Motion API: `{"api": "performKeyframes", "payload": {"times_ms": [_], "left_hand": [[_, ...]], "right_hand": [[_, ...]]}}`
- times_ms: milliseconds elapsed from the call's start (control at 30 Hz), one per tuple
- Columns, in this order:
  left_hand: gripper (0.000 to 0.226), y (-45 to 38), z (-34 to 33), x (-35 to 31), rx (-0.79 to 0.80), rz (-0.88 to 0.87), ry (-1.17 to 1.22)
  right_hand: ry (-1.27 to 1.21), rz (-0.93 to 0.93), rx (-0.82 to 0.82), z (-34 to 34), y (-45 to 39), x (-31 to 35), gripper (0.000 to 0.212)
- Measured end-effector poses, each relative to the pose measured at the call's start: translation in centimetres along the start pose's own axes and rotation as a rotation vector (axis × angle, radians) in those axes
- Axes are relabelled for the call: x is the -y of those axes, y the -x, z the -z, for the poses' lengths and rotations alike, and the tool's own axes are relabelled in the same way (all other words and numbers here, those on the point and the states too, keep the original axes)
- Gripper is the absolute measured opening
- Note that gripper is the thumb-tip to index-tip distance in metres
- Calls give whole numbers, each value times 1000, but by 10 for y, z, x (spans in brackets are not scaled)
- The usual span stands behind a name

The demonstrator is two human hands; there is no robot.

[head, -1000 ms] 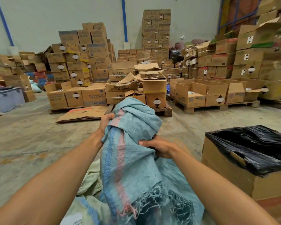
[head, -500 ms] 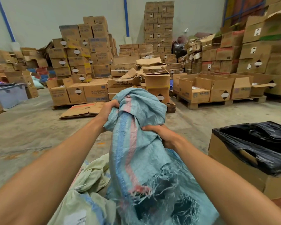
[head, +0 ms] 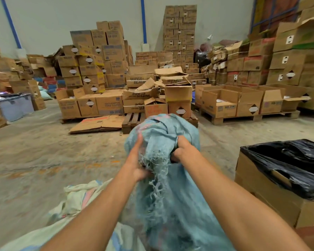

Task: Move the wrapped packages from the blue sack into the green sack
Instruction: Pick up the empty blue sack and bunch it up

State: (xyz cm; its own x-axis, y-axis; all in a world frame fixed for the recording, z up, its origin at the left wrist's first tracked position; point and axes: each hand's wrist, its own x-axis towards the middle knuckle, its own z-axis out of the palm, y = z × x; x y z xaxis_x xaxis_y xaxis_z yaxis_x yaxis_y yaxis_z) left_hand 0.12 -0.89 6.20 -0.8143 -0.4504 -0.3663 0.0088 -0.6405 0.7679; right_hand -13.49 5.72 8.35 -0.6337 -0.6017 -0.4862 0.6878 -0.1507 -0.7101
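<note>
The blue sack (head: 172, 196), one of two sacks in view, hangs bunched in front of the person, held up off the concrete floor (head: 43, 156) by both hands. The other, the green sack (head: 76, 196), lies crumpled on the floor just left of and below it, partly under the left forearm. No wrapped packages can be seen; whatever the blue sack contains is hidden by its fabric.

The left hand (head: 137, 160) grips the sack's frayed, fringed edge from the left side, fingers running up along the cloth. The right hand (head: 182, 151) has its fingers curled into a gathered fold near the top of the sack. The two hands sit close together with the bunched top of the sack rising above and between them.

At the right stands one open cardboard box (head: 272, 201) lined with a black plastic bag (head: 297, 167). Stacks of cardboard cartons (head: 98, 73), too many to count, fill the background.

Compared with half a second ago, the hands have drawn closer together, the left hand has shifted down to the fringed edge, and the pink stripe no longer faces the camera.
</note>
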Motion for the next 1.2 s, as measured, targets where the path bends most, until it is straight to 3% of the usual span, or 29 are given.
{"api": "performKeyframes", "payload": {"times_ms": [100, 133, 267, 333, 400, 500, 567, 633, 700, 800, 833, 900, 967, 1033, 1100, 1133, 1200], "left_hand": [[116, -24, 9, 5, -239, -202, 122], [114, -38, 17, 5, -313, -256, 124], [68, -16, -1, 3, -534, -466, -30], [62, -16, -3, 3, -609, -574, -79], [52, -16, -4, 2, -712, -651, -153], [46, -12, -2, -7, -879, -712, -275], [49, -14, -2, -9, -874, -701, -363], [61, -15, -8, -3, -775, -653, -415], [67, -15, -17, 3, -584, -610, -441], [51, 0, -28, -4, -134, -460, -349], [47, 6, -29, -7, -30, -405, -328], [59, 13, -24, -14, 61, -341, -362], [57, 18, -21, -17, -14, -331, -495], [44, 23, -21, -16, -335, -462, -736], [35, 31, -19, -14, -688, -577, -824], [35, 39, -20, -11, -704, -500, -821], [34, 53, -15, -2, -385, -233, -617]], "right_hand": [[96, -119, 99, 12, 11, -13, 36], [137, -158, 139, 18, 13, -18, 32], [271, -203, 197, 44, 13, -28, 27], [269, -209, 155, 60, 10, -26, 48], [303, -171, 58, 79, 11, -22, 87], [502, 154, -237, 102, 8, -16, 131], [667, 503, -198, 102, 15, -10, 138], [923, 640, 173, 85, 32, -14, 126], [1070, 592, 453, 64, 42, -27, 118], [839, 603, 385, 55, 28, -36, 103], [765, 584, 334, 58, 23, -34, 86], [701, 531, 294, 64, 21, -28, 56], [600, 505, 242, 71, 22, -23, 40], [458, 510, 133, 79, 21, -22, 33], [286, 484, 90, 88, 18, -20, 31], [207, 453, 89, 93, 19, -17, 28], [76, 337, 162, 98, 23, -16, 18]]}}
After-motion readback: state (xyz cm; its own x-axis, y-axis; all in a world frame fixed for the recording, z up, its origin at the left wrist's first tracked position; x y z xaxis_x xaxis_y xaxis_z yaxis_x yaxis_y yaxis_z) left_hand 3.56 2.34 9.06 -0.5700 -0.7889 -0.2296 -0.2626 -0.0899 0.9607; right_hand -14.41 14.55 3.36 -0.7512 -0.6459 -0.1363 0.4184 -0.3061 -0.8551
